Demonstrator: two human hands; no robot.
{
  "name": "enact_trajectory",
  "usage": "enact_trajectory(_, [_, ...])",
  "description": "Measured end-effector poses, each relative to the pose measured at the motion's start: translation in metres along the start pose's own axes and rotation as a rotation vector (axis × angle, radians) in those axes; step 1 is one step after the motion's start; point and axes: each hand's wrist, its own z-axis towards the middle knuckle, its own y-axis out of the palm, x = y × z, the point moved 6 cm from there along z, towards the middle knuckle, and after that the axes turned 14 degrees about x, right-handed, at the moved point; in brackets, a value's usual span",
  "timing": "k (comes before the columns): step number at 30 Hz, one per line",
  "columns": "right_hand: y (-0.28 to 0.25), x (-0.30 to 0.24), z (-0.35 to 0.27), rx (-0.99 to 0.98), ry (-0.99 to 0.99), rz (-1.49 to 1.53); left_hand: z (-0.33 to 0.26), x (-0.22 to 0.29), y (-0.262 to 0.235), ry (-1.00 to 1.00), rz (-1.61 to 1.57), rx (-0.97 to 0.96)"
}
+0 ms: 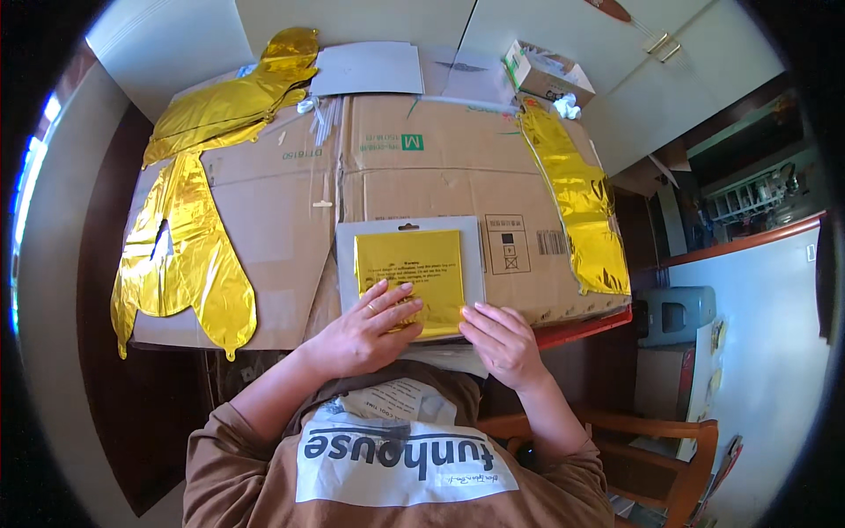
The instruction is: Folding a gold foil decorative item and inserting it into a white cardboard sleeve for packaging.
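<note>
A folded gold foil balloon [408,257] lies square on a white hanging card [475,264] at the front middle of the table. Printed dark text shows on its upper face. Across its lower left part rests my left hand [370,330], fingers stretched out and flat on the foil, with a ring on one finger. At the lower right edge of the foil is my right hand [503,341], its fingertips close together on the edge and overlapping the card. The undersides of the right fingers are hidden.
Flattened cardboard [414,194] covers the table. Unfolded gold foil balloons lie at left [189,255], far left [220,110] and right [585,211]. White sheets [368,69], thin white straws [323,123] and a small open box [547,72] lie at the back. A wooden chair [651,466] stands at right.
</note>
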Motion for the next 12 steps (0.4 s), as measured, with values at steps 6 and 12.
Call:
enact_trajectory(6, [0.003, 0.001, -0.007, 0.047, -0.01, -0.003, -0.001, -0.001, -0.003, -0.026, 0.003, -0.04])
enact_trajectory(12, [0.004, 0.004, -0.006, 0.068, 0.105, 0.054, 0.005, -0.002, -0.008, -0.066, -0.049, -0.083])
